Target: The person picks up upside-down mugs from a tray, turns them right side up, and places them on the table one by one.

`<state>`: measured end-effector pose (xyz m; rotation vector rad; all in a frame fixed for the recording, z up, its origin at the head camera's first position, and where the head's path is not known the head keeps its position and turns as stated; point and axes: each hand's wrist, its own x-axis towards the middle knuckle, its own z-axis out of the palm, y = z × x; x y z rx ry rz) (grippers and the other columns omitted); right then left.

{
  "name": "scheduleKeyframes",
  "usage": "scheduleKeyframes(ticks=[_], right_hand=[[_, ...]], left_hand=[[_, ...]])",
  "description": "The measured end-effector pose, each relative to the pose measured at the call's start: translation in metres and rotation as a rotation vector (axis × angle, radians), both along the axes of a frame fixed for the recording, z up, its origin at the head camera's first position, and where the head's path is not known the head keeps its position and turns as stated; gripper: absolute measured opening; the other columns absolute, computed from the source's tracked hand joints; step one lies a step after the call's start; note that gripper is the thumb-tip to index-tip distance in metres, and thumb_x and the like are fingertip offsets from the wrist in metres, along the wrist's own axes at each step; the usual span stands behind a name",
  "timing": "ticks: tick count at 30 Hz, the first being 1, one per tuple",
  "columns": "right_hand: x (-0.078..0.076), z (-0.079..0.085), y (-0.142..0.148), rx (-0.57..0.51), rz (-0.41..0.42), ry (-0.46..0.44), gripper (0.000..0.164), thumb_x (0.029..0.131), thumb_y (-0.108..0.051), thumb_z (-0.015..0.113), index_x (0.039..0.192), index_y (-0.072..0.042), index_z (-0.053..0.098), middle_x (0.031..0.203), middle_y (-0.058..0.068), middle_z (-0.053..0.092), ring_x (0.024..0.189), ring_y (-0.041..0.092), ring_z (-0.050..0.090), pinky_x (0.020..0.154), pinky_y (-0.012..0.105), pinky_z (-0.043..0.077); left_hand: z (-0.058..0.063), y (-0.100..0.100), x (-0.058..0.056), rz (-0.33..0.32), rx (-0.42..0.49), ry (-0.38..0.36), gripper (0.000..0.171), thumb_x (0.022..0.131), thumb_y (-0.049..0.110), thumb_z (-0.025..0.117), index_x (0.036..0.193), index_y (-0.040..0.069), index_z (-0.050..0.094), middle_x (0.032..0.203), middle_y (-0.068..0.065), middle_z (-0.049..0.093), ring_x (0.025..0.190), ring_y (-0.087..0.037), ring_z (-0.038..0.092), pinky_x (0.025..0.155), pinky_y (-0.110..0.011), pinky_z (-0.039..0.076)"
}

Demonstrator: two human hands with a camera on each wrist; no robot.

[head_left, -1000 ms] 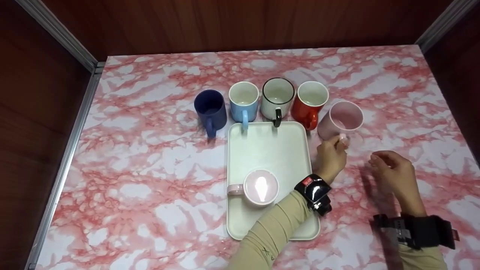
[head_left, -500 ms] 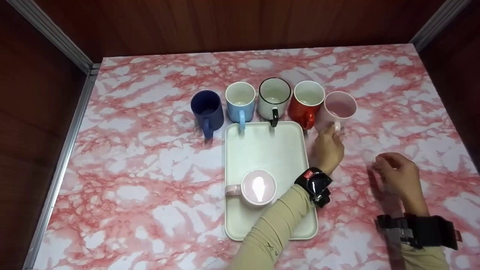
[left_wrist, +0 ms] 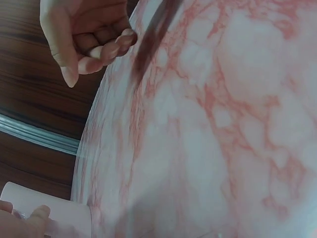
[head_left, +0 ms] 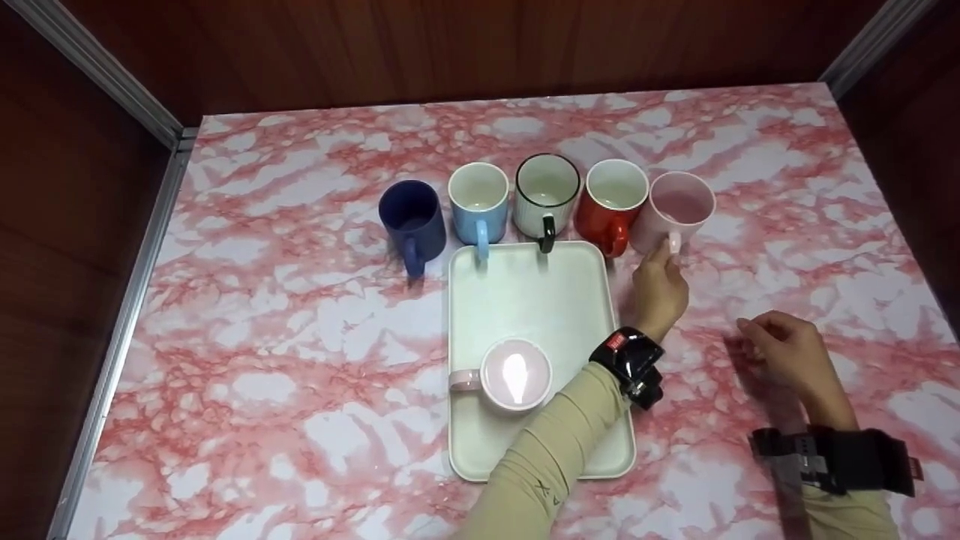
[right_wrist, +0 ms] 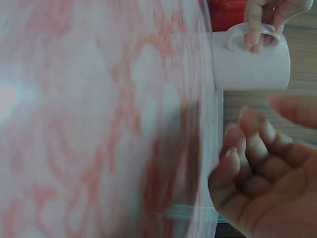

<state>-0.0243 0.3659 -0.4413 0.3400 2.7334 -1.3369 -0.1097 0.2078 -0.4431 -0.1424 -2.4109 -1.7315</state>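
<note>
A pale pink mug [head_left: 681,201] stands at the right end of a row of mugs, close beside the red mug [head_left: 596,221]. My left hand [head_left: 660,292] pinches its handle, which the right wrist view shows with fingers through the loop of the mug [right_wrist: 247,69]. To the right, my right hand [head_left: 799,356] hovers over the table with loosely curled fingers and holds nothing. A second pink mug [head_left: 516,373] sits on the cream tray [head_left: 532,292], its handle to the left. Glare on its round top hides whether it is upright.
Leftward along the row stand a white ribbed mug with black rim and handle [head_left: 546,195], a light blue mug [head_left: 480,206] and a dark blue mug [head_left: 412,225]. Their handles point toward me. The marbled tabletop [head_left: 285,315] is bounded by brown panels [head_left: 480,52].
The held pink mug has moved away from me and slightly left, now close to the red mug. My left hand travelled with it; my right hand shifted only slightly.
</note>
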Motion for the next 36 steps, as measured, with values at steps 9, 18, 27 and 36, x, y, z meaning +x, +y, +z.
scheduleKeyframes(ticks=[9, 18, 27, 36], right_hand=[[0.002, 0.019, -0.015, -0.102, 0.366, 0.036, 0.021, 0.094, -0.012, 0.051, 0.092, 0.006, 0.061, 0.073, 0.015, 0.060, 0.062, 0.019, 0.057, 0.052, 0.028, 0.046], [-0.004, 0.038, -0.032, -0.066, 0.412, 0.120, 0.016, 0.093, -0.010, 0.052, 0.093, 0.003, 0.061, 0.073, 0.014, 0.059, 0.062, 0.018, 0.056, 0.054, 0.026, 0.044], [-0.009, 0.038, -0.036, -0.048, 0.398, 0.166, 0.015, 0.092, -0.008, 0.054, 0.091, 0.004, 0.062, 0.075, 0.009, 0.060, 0.065, 0.017, 0.057, 0.056, 0.022, 0.045], [-0.011, 0.025, -0.031, -0.078, 0.346, 0.141, 0.016, 0.092, -0.007, 0.052, 0.096, 0.007, 0.059, 0.073, 0.011, 0.060, 0.065, 0.013, 0.057, 0.055, 0.023, 0.047]], left_hand=[[0.001, -0.001, -0.003, -0.055, -0.056, -0.107, 0.039, 0.088, 0.001, 0.053, 0.125, 0.011, 0.057, 0.119, 0.000, 0.059, 0.099, -0.013, 0.059, 0.079, -0.019, 0.046], [0.000, -0.003, -0.006, -0.107, -0.030, -0.110, 0.045, 0.089, 0.000, 0.050, 0.133, 0.009, 0.047, 0.131, -0.002, 0.050, 0.109, -0.014, 0.054, 0.087, -0.017, 0.041], [0.006, -0.005, 0.002, -0.140, -0.061, -0.155, 0.049, 0.094, 0.014, 0.048, 0.141, 0.013, 0.035, 0.137, -0.001, 0.044, 0.116, -0.015, 0.048, 0.093, -0.021, 0.038], [0.016, -0.018, 0.021, -0.124, -0.047, 0.002, 0.039, 0.093, 0.016, 0.052, 0.130, 0.005, 0.049, 0.127, -0.007, 0.053, 0.117, -0.013, 0.047, 0.096, -0.019, 0.034]])
